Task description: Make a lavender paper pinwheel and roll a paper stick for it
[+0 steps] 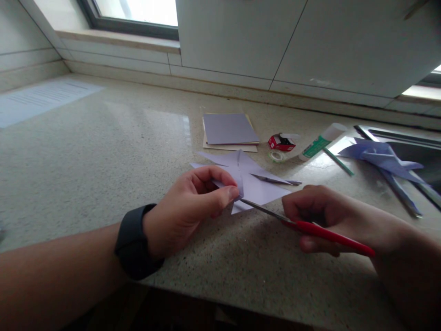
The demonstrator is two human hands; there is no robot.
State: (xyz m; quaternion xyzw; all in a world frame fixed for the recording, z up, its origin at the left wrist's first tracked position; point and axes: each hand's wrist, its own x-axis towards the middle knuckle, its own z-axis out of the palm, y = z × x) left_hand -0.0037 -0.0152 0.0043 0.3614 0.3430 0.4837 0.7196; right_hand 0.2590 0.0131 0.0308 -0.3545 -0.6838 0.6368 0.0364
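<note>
The left hand (193, 204), with a dark band around its wrist, is curled shut, thumb pressed against the fingers, pinching a folded flap of the pale lilac cut paper sheet (253, 184). That sheet lies on the speckled beige stone table (103, 156) just beyond both hands, with one point lifted into the left hand's pinch. The right hand (320, 216) is closed around the red handles of the red-handled metal scissors (303, 225); their blades are spread apart, one running to the pinched flap and touching the paper beside the left thumb, the other lying over the sheet farther back.

Behind the cut sheet sits a small stack of square coloured papers (229, 130), lilac on top with cream and yellow edges below. To its right are a small red and white box (281, 142) and, just in front of it, a clear tape roll (276, 156). Near them lies a white glue tube with a green label (320, 142), tipped on its side, and a thin green stick (339, 162). Farther right, a folded blue-violet paper pinwheel (382, 158) rests at the edge of a metal sink (418, 147). A white printed sheet (41, 99) lies far left on the table.
</note>
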